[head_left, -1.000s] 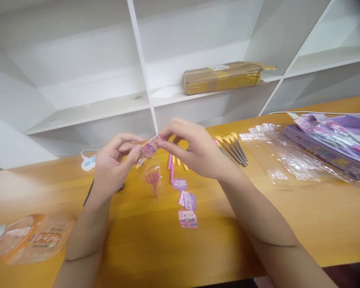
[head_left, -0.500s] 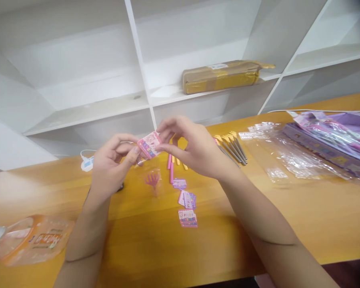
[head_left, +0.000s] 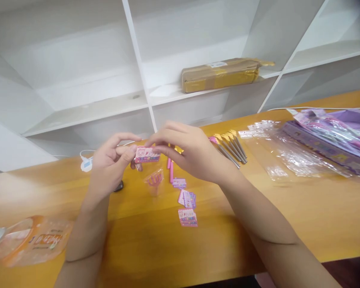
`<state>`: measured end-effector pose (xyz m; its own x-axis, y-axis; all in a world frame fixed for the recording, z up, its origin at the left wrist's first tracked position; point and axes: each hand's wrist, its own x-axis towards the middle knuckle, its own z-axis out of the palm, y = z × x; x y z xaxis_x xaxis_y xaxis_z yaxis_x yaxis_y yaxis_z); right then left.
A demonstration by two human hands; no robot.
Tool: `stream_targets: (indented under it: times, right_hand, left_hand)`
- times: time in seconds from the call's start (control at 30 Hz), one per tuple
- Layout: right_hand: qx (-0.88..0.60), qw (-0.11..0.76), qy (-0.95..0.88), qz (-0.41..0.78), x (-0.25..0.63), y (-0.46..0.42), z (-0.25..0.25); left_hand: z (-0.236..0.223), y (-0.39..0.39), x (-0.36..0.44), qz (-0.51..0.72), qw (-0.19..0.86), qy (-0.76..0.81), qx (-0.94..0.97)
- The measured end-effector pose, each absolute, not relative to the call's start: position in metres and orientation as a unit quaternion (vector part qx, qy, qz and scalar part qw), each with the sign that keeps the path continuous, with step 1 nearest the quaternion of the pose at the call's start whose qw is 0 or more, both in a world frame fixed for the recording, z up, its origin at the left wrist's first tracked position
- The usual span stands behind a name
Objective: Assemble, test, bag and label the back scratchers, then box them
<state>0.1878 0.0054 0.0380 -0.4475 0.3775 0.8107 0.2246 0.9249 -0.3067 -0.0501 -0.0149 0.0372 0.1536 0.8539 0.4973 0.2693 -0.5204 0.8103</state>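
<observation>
A small pink printed card [head_left: 147, 154] is pinched at its left edge by my left hand [head_left: 112, 160], thumb on its face. My right hand [head_left: 187, 150] grips the card's upper right edge between thumb and fingers. Below the card is a clear plastic bag [head_left: 155, 192] with a pink claw-shaped piece [head_left: 155, 180] in it; whether the bag is joined to the card I cannot tell. Pink handles [head_left: 171, 172] lie on the table behind, partly covered by my right hand. Several loose cards [head_left: 187, 218] lie nearer to me.
Several metal rods with yellow and pink claw ends [head_left: 232, 148] lie right of my hands. Farther right are clear plastic bags [head_left: 291, 156] and a purple box [head_left: 327, 150] of packaged items. An orange-labelled bottle [head_left: 33, 242] lies at left. A taped parcel [head_left: 222, 76] sits on the shelf.
The card has moved slightly down and turned from tilted to nearly level. My right hand has shifted left and a little down with it.
</observation>
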Motion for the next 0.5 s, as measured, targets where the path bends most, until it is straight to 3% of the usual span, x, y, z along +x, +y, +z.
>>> stream_targets:
  times: [0.5]
  right_hand:
    - [-0.193,0.458,-0.867,0.036,0.1849,0.0004,0.0324]
  left_hand:
    - [0.0361,-0.0151,-0.0481,0.525,0.275,0.416,0.690]
